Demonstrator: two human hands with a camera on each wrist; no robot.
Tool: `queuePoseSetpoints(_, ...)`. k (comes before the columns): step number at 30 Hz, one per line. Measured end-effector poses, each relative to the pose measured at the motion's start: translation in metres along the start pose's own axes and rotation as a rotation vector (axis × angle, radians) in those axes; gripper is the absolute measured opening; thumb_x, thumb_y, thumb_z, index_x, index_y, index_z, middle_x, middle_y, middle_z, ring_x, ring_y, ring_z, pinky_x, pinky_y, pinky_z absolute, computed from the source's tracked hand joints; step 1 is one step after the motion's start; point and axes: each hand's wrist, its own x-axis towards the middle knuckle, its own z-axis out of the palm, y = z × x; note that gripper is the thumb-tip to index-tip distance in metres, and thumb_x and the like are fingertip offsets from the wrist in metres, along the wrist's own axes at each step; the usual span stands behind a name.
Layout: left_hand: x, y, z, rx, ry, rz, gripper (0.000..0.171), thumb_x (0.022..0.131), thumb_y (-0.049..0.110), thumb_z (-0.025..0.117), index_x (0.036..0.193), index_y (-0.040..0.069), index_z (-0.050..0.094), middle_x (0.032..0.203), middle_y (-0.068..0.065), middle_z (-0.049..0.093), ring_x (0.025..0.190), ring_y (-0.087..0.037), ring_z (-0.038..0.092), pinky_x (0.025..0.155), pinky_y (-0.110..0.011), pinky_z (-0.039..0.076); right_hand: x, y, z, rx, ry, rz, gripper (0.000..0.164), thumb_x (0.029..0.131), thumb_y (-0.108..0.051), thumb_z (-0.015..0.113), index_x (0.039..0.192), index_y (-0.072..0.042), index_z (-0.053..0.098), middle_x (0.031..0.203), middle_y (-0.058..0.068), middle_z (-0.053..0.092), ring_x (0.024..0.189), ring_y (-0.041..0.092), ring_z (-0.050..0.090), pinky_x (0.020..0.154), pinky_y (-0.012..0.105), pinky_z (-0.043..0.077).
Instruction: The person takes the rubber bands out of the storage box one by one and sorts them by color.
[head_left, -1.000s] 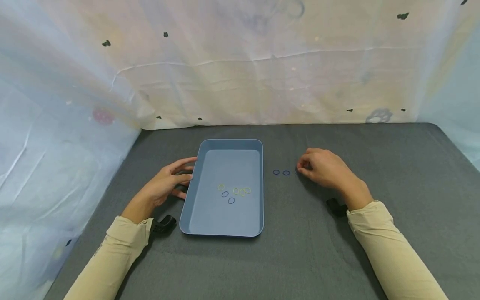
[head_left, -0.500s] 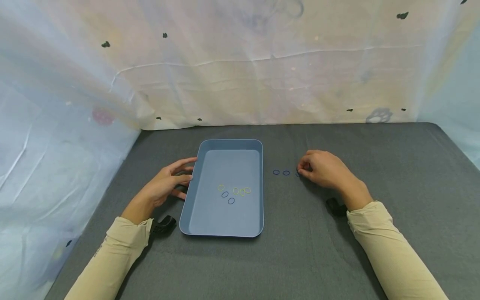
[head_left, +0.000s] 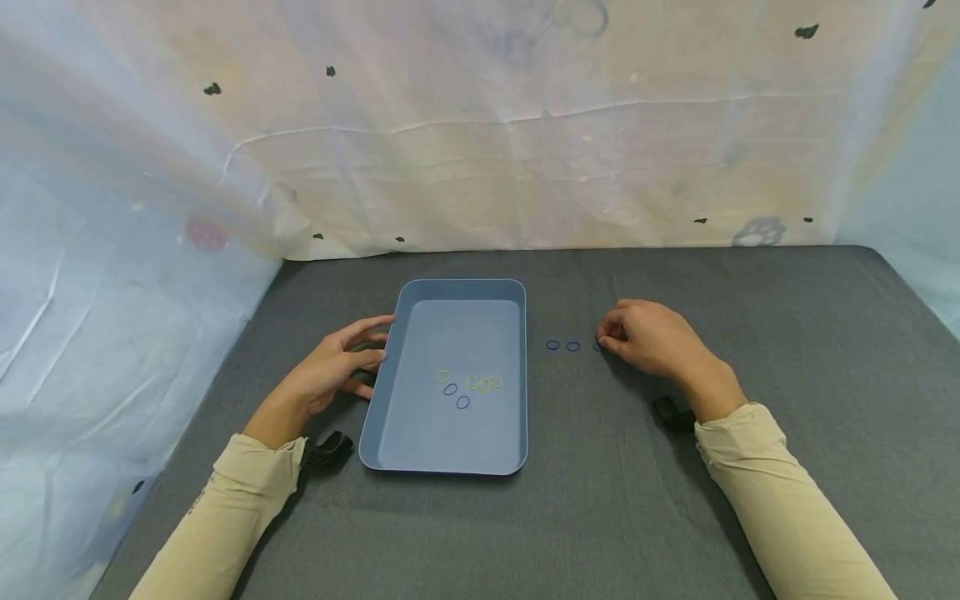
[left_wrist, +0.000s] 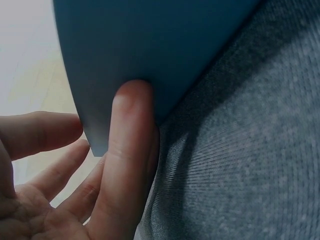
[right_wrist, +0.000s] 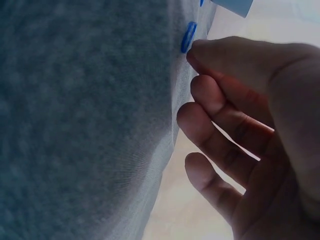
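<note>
My left hand [head_left: 330, 367] rests against the left side of a blue-grey tray [head_left: 450, 446], its fingers fairly straight. The left wrist view shows one fingertip [left_wrist: 132, 97] pressed to the tray's outer wall [left_wrist: 165, 40]. Right of the tray, my right hand [head_left: 648, 337] is low over the cloth, thumb and index finger pinching at a thin blue ring [head_left: 597, 347], like a small rubber band. That blue ring [right_wrist: 188, 37] appears right at the fingertips in the right wrist view, partly covered in the head view. Two more blue rings [head_left: 573, 346] lie left of it in a row.
Inside the tray are several thin yellow rings [head_left: 472, 382] and two blue rings [head_left: 462, 402]. Dark grey cloth [head_left: 600, 517] covers the table. A pale patterned curtain [head_left: 487, 167] hangs behind the table's far edge, with another pale sheet [head_left: 112, 333] on the left.
The right hand has shifted very slightly to the right, and more of the blue ring at its fingertips shows now. The left hand and the tray stay in place.
</note>
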Motion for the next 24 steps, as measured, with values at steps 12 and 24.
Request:
queuePoseSetpoints(12,0.0032,-0.0023,0.0002,-0.001,-0.002,0.006,0.061,0.102,0.013,0.056,0.157,0.021,0.031,0.156,-0.020,0.034,0.102,-0.024,0.063,0.069,-0.043,0.063,-0.0018,0.0017,-0.0068,0.042,-0.056,-0.025,0.013,0.090,-0.018,0.074,0.101,-0.013,0.077,0.097,0.002,0.067,0.087,0.020,0.065,0.080,0.046,0.054)
queuePoseSetpoints(24,0.0043,-0.0028,0.0012,-0.002,-0.005,0.003,0.061,0.102,0.014,0.056,0.157,0.021,0.031,0.156,-0.020,0.035,0.100,-0.023,0.064,0.069,-0.044,0.063,-0.0009,-0.0047,-0.0057,0.054,-0.034,-0.107,0.022,0.086,-0.017,0.078,0.108,-0.012,0.076,0.102,0.002,0.068,0.094,0.021,0.066,0.083,0.046,0.054)
